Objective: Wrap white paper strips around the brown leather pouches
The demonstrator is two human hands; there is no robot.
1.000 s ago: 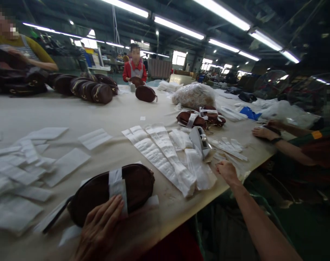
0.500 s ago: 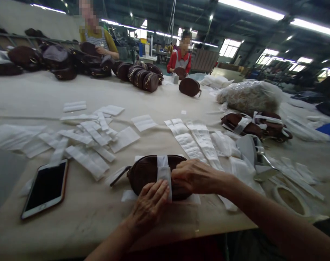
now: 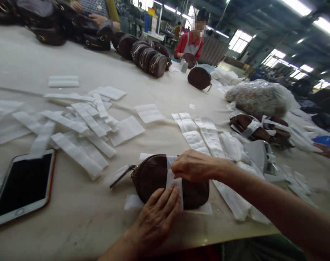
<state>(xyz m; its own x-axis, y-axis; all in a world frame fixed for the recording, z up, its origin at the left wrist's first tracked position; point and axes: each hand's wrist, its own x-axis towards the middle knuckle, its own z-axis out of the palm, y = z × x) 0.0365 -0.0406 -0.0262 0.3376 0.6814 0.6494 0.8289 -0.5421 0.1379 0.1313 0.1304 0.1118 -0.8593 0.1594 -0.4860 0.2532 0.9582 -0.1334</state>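
A dark brown oval zip pouch (image 3: 151,181) lies on the table in front of me, its wrist strap sticking out to the left. A white strip (image 3: 170,177) runs as a band across the pouch's middle. My left hand (image 3: 159,214) rests with outstretched fingers on the lower part of the band and the pouch. At the upper part of the band, my right hand (image 3: 193,165) is closed, its curled fingertips touching the strip. Whatever is between those fingertips is hidden. White sheet pieces (image 3: 133,202) show beneath the pouch.
Loose white strips (image 3: 78,123) lie to the left, beside a phone (image 3: 25,185). A tape dispenser (image 3: 258,154), banded pouches (image 3: 246,127) and a plastic-wrapped bundle (image 3: 259,98) are on the right. Brown pouches (image 3: 147,58) stand at the back near two people; another person's hand (image 3: 328,150) shows far right.
My right hand has moved from the pouch's right side onto the upper part of the white band. My left hand stays on the band. The view has tilted and shifted downward.
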